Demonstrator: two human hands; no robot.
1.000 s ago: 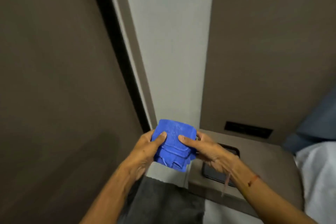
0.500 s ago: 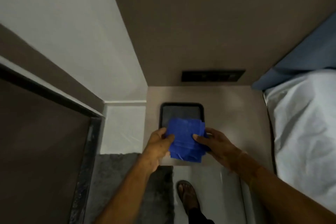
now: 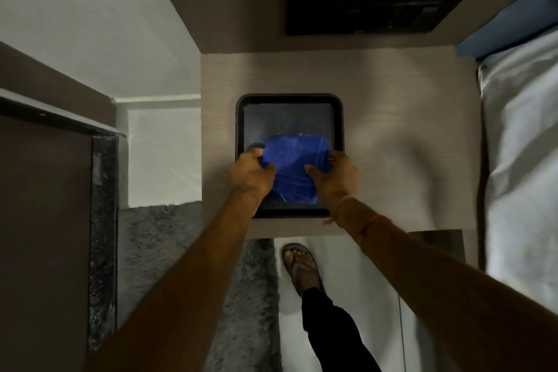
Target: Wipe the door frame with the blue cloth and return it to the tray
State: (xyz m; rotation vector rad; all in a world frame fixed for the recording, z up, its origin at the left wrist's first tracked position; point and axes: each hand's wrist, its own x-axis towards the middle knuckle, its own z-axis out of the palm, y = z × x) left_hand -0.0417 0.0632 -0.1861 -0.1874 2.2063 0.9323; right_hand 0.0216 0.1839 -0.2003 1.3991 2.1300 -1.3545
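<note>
The folded blue cloth [image 3: 291, 164] is held over the near half of a dark square tray [image 3: 289, 99] that sits on a beige bedside table [image 3: 392, 136]. My left hand [image 3: 250, 174] grips the cloth's left edge and my right hand [image 3: 335, 174] grips its right edge, thumbs on top. Whether the cloth touches the tray floor cannot be told. The brown door frame [image 3: 57, 100] runs along the left side of the view.
A bed with white sheet [image 3: 522, 160] borders the table on the right. A black switch panel [image 3: 377, 10] is on the brown wall behind. A grey floor mat [image 3: 169, 251] and my sandalled foot [image 3: 300, 266] are below the table's front edge.
My view has swung from the door frame down to the table. Both hands carried the cloth forward and lower, from in front of the tray to over its near half.
</note>
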